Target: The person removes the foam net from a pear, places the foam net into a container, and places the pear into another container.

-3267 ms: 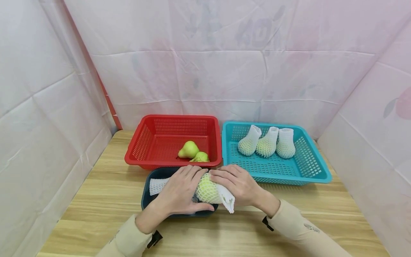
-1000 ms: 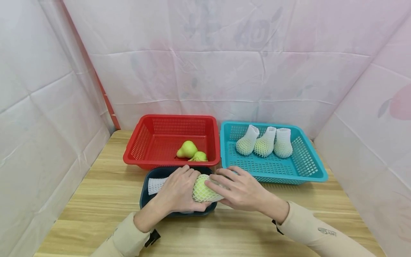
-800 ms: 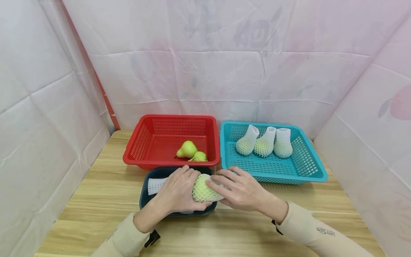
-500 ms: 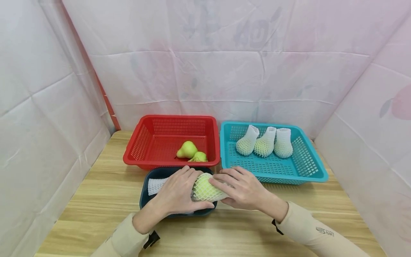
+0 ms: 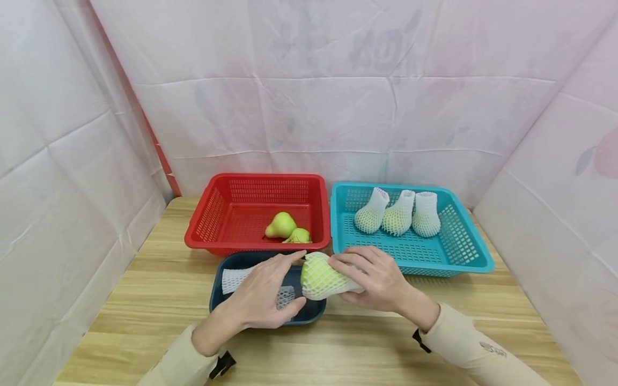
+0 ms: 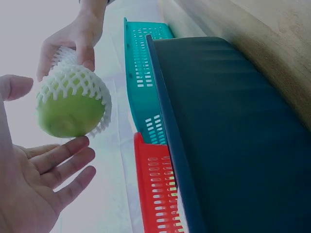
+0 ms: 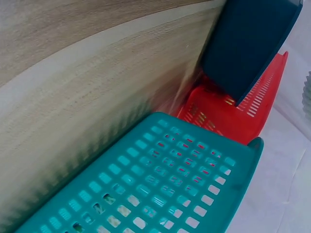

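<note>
My right hand (image 5: pixel 374 276) grips a pear in a white foam net (image 5: pixel 321 277) round its netted narrow end, above the right end of a dark blue basin (image 5: pixel 316 312). In the left wrist view the pear's rounded bottom (image 6: pixel 68 119) shows bare green below the net's edge. My left hand (image 5: pixel 263 294) is spread beside that bottom, its thumb apart from the pear; whether a fingertip touches it I cannot tell. Inside the basin lie white foam nets (image 5: pixel 235 280), partly hidden under my left hand. The right wrist view shows no hand.
Behind the basin, a red basket (image 5: pixel 236 220) holds two bare pears (image 5: pixel 281 225). To its right stands a teal basket (image 5: pixel 463 264) with three netted pears (image 5: pixel 398 216) along its back. All rest on a wooden table (image 5: pixel 145 289) between pale cloth walls.
My left hand has loosened from the pear and moved slightly left, its fingers and thumb spreading. My right hand has carried the netted pear slightly up and to the right.
</note>
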Available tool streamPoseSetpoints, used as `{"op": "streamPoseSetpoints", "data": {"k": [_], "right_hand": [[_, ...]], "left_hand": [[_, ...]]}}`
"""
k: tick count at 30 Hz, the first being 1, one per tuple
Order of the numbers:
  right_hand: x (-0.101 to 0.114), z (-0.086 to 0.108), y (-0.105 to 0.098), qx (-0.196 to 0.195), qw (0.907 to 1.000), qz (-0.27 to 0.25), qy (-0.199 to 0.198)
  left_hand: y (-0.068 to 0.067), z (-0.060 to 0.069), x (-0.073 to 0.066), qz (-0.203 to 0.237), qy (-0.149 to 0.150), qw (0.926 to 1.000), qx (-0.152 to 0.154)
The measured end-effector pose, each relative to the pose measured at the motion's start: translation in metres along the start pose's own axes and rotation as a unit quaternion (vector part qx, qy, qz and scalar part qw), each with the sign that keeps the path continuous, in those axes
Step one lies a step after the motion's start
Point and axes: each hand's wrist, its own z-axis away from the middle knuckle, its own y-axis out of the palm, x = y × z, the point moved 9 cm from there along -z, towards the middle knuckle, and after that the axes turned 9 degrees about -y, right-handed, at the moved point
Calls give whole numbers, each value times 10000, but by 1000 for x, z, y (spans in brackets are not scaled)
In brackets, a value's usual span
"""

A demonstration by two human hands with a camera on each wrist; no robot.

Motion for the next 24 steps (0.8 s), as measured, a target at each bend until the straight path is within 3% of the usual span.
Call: {"op": "streamPoseSetpoints", "data": {"k": [3,8,15,24], "right_hand": [[-1,1,-3,-89,9999,-28,51],[0,0,-7,-230,9997,-56,10],[3,-2,-8,-371,9992,-64,-98],[6,-1,-3,-357,9992,-131,-155]], "left_hand": [[-1,1,1,196,-27,9998,48],[-4,1,-2,36,224,9996,-164],[-8,2,-9,-461,744,9948,-521],[-7,1,-15,-1406,963,9823,-782]]}}
